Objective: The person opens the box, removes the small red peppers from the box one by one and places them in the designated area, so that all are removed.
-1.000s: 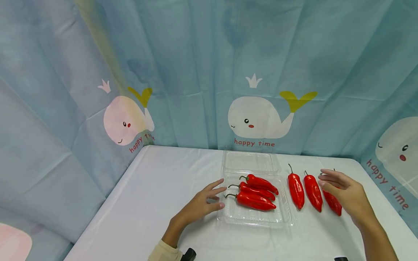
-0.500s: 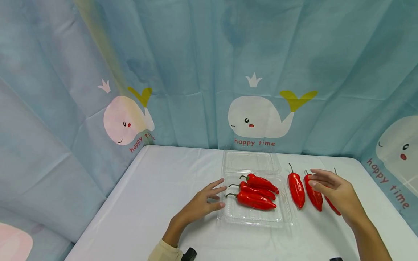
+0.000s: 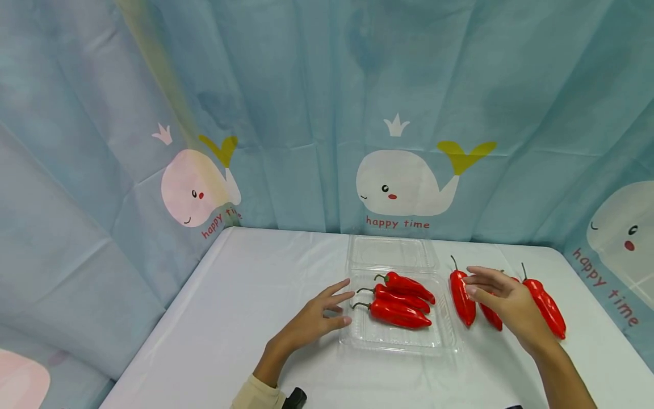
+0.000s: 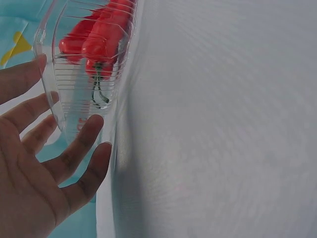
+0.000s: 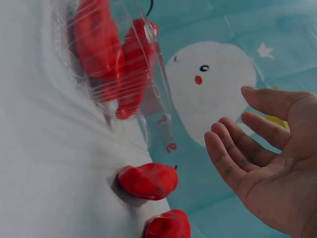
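Three red peppers lie in a clear plastic container: front, middle and back, stems pointing left. My left hand is at the container's left side, fingers spread; in the left wrist view its fingertips are right at the rim. My right hand is over the loose peppers on the right, fingers slightly bent and holding nothing. It partly hides the middle loose pepper, its fingertips overlapping the left one. The right loose pepper shows fully.
The container's hinged lid lies folded back toward the curtain behind the table. White cloth covers the tabletop. A whale-print curtain also stands along the left and right sides.
My right hand has moved left, from over the right loose pepper to over the middle one and the edge of the left one. My left hand and the peppers have stayed in place.
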`<state>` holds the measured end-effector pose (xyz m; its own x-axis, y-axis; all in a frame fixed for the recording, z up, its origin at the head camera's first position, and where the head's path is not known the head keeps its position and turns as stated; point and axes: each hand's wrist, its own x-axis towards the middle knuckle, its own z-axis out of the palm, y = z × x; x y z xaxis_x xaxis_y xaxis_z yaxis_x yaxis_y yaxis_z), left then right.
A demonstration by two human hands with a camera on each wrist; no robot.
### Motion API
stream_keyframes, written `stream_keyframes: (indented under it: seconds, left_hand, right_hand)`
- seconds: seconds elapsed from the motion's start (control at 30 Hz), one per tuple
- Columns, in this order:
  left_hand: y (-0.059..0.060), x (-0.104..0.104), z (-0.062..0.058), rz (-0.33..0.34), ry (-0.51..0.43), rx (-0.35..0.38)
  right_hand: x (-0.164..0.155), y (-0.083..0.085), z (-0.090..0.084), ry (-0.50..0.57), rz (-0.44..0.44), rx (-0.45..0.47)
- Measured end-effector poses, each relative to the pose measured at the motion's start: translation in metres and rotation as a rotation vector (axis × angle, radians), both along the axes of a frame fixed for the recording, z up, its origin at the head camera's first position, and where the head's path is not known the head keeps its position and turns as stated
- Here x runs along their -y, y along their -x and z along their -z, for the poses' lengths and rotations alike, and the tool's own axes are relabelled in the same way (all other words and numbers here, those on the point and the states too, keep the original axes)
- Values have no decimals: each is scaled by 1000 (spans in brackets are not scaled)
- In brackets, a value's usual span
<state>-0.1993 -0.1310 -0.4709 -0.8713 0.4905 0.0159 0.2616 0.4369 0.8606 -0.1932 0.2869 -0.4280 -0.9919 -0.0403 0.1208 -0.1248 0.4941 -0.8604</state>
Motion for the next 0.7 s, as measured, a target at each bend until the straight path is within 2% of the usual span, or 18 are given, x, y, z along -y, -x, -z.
stream_keyframes:
  seconds: [0.37, 0.7]
  left_hand:
    - [-2, -1, -2, -1, -5, -5]
    - [-2, 0, -3, -2, -12, -6]
  right_hand:
    - [21, -4, 0, 33, -59, -7]
    - [41, -5, 0, 17, -119, -4]
